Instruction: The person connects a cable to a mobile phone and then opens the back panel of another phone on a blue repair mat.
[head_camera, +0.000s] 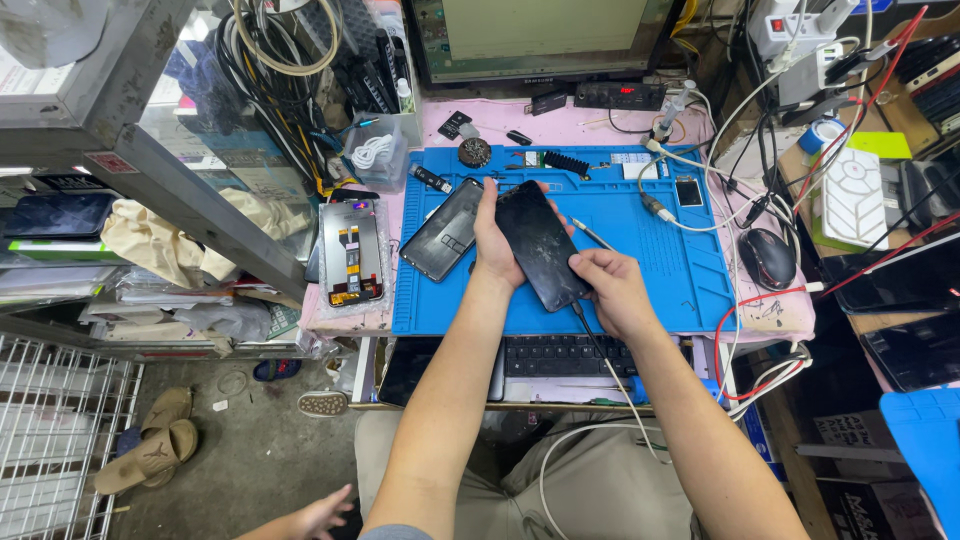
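Now the left hand (497, 243) grips a black glossy slab phone (541, 245) above the blue rubber work mat's (640, 285) front edge; the right hand (607, 287) seemingly pinches its plugged grey cable (612, 372), which could yank loose.

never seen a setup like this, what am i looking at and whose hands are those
One picture, from a camera worn on a person's head, looking down at their own bare hands over a cluttered bench. The left hand holds a dark phone; the right hand grips its lower end, where a thin cable hangs down. Below lies a blue mat, with another phone on it. An opened phone sits left of the mat, a mouse to the right, a keyboard below. Another person's hand shows at the bottom.
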